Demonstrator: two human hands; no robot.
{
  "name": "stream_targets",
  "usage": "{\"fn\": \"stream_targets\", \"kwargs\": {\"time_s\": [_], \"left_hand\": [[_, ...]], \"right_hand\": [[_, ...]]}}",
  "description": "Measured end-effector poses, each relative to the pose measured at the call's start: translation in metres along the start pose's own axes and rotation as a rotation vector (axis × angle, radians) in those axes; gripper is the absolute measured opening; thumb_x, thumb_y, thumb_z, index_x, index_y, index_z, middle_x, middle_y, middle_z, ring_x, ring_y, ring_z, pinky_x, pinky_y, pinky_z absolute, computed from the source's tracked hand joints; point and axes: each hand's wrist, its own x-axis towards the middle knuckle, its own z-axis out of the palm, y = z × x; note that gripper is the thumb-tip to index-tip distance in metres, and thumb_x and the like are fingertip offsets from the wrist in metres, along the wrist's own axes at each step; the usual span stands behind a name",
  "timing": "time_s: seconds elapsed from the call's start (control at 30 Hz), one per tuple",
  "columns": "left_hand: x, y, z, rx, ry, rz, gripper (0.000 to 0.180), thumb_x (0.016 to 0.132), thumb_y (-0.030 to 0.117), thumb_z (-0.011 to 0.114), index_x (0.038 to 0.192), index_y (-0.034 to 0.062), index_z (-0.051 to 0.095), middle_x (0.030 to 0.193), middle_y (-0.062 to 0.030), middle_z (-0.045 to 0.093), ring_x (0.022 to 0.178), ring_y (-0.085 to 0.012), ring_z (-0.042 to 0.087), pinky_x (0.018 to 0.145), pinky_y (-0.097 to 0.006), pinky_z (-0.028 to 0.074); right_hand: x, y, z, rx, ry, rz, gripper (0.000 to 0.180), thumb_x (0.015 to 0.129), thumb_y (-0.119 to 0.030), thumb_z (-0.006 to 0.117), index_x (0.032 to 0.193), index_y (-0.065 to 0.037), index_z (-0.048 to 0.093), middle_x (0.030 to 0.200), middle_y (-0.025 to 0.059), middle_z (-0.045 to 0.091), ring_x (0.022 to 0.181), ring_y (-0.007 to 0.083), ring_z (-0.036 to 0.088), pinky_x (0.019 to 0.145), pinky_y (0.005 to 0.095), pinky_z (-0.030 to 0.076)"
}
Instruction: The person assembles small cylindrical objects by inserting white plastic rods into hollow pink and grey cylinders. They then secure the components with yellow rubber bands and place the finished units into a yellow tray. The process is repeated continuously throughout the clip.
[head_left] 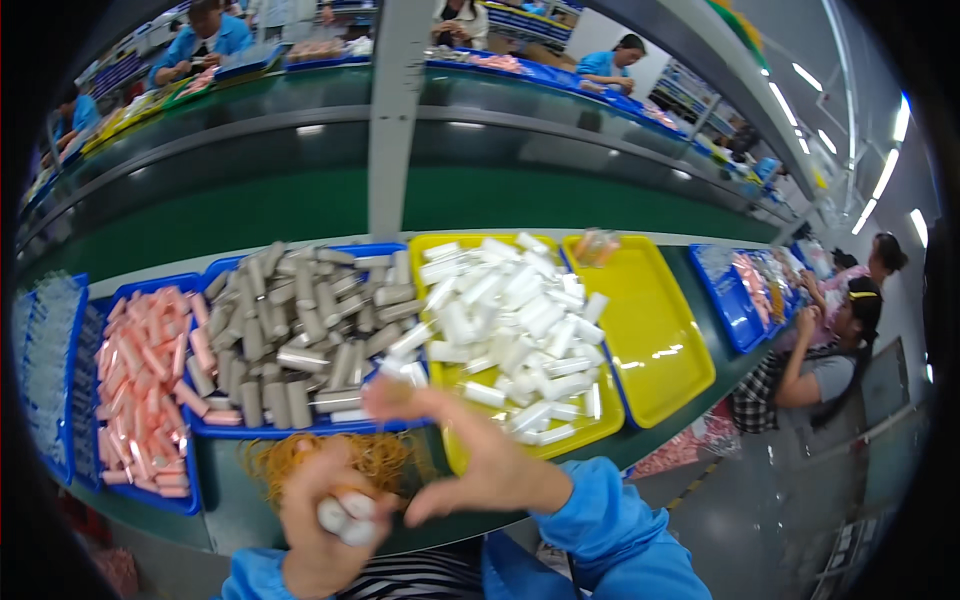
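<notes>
— Where are the white tubes the person is working with?

— Two or three short ones sit in the left hand (pixel 325 525), low in the view, just this side of the pile of rubber bands (pixel 345 455). Their round ends (pixel 345 520) face up toward the camera, so their long axes run roughly along the line of sight.

— And the right hand?

— The right hand (pixel 480 460) is just beyond and to the right of the rubber bands, touching nothing that I can make out. Thumb and forefinger are spread wide, the forefinger (pixel 395 395) reaching left over the near edge of the blue tray (pixel 300 428) of grey tubes (pixel 295 330).

— Which hand is nearer the held tubes?

— The left already has them, fingers curled tight around the bunch. The right thumb tip comes close to them from the right, but stays apart.

— Anything else near the bands?

— The yellow tray (pixel 455 455) heaped with white tubes (pixel 510 320) lies beyond them to the right, pink tubes (pixel 140 380) beyond to the left, all on the green tabletop (pixel 235 505).
</notes>
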Motion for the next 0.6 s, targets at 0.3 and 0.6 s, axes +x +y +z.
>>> {"fn": "stream_targets", "kwargs": {"time_s": [0.3,0.6], "left_hand": [[0.009,0.019,0.008,0.095,-0.124,-0.317,0.089,0.089,0.002,0.060,0.156,-0.0006,0.002,0.103,-0.0078,0.061,0.087,-0.0152,0.059,0.082,-0.029,0.049],[0.005,-0.004,0.008,-0.123,-0.273,-0.303,0.093,0.079,0.001,0.077,0.152,-0.0018,0.020,0.144,-0.0154,0.041,0.122,-0.0206,0.052,0.099,-0.031,0.045]], "right_hand": [[-0.012,-0.006,0.040,-0.358,0.046,-0.264,0.043,0.075,-0.015,0.077,0.109,-0.001,0.055,0.112,0.0139,0.055,0.100,0.0310,0.055,0.077,0.0371,0.047],[-0.007,-0.009,0.025,-0.175,0.000,-0.120,0.051,0.078,-0.015,0.077,0.122,-0.003,0.054,0.116,0.0144,0.055,0.104,0.0319,0.052,0.089,0.0400,0.043]]}}
